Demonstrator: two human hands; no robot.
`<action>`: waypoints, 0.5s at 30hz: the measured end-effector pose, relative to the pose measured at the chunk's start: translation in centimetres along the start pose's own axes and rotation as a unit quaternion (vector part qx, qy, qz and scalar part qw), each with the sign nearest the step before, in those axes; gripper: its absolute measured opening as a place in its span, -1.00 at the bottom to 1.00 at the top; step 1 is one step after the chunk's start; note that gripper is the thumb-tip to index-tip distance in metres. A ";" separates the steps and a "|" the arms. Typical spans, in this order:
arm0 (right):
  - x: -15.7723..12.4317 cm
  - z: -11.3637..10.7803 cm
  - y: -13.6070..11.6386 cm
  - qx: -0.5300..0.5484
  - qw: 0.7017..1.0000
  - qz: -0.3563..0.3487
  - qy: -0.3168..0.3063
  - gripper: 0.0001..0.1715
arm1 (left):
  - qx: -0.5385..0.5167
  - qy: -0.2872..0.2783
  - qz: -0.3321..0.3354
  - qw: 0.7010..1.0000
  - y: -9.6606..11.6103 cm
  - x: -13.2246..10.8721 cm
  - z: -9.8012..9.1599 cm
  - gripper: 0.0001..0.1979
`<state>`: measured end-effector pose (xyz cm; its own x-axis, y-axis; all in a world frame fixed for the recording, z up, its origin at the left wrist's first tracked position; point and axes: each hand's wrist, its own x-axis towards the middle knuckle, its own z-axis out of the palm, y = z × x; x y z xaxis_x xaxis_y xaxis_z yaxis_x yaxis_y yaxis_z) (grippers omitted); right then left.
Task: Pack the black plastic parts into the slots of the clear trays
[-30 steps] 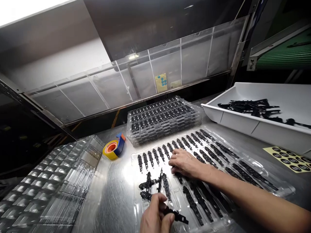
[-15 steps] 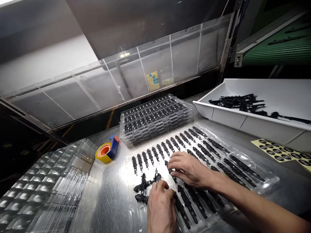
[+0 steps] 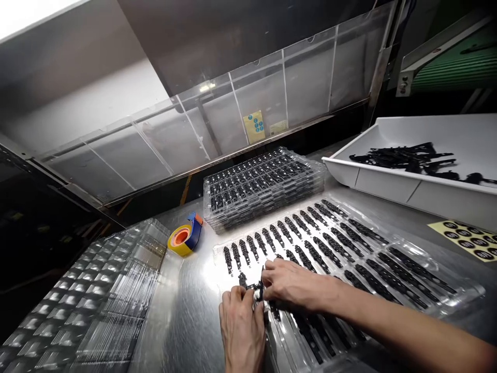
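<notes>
My right hand [image 3: 287, 282] pinches a slim black plastic part [image 3: 261, 284], which stands tilted up at its fingertips. Close to it on the left, my left hand [image 3: 241, 324] has its fingers curled down over the loose black parts; what they grip is hidden. Another black part [image 3: 243, 280] pokes out just beyond the left fingertips. Both hands are over the left side of a clear plastic tray [image 3: 464, 292], whose slots hold rows of similar black parts [image 3: 328, 248]. My right forearm covers some of the middle and lower rows.
Behind the tray stands a stack of filled clear trays [image 3: 264, 191]. A yellow and blue tape dispenser [image 3: 186, 235] sits to the left, near stacked clear trays [image 3: 104, 290]. On the right are a white bin [image 3: 392, 184] with loose black parts and a sticker sheet [image 3: 468, 238].
My right hand has moved left from the tray's middle towards my left hand and now pinches a black part. The loose parts beside my left hand are now mostly covered. The view has shifted slightly.
</notes>
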<state>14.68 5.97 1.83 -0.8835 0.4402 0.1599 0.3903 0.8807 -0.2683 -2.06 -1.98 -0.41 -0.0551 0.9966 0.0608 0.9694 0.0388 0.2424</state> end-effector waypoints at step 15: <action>-3.2 2.3 -0.4 0.067 0.950 0.135 0.273 -0.68 | -0.225 0.006 -0.082 0.971 -1.8 0.8 -2.4 -0.69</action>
<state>16.70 3.78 -0.74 -0.4750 0.7048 0.5270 0.5156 0.7082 -0.4824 -4.46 -1.40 1.50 -0.2057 0.9786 -0.0047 0.7443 0.1596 0.6485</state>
